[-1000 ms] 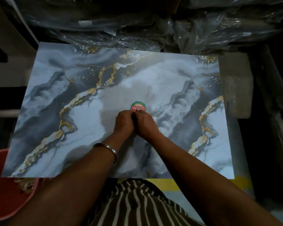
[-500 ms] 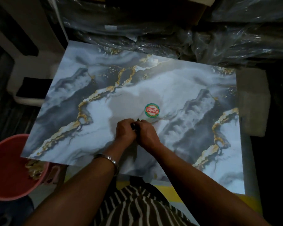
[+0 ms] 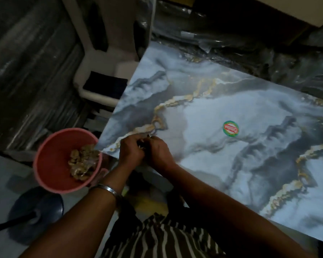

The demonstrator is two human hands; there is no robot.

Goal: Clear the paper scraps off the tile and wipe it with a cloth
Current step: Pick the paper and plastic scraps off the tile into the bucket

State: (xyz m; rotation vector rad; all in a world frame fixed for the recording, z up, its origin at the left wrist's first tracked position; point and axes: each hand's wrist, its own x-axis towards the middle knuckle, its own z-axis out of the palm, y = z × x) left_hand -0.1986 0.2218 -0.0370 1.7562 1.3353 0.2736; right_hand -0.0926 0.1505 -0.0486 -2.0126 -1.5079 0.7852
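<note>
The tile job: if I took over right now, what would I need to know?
Left hand and right hand: cupped together at the tile's near-left edge, closed around a small bunch of paper scraps, mostly hidden.
Pink bucket: on the floor just left of the tile, beside the hands, with a heap of scraps already in it.
Round sticker: still stuck mid-tile.
Done: the visible tile surface looks clear of loose scraps.
Left: drop this handful in the bucket, then wipe. No cloth is in view, so find one first.
</note>
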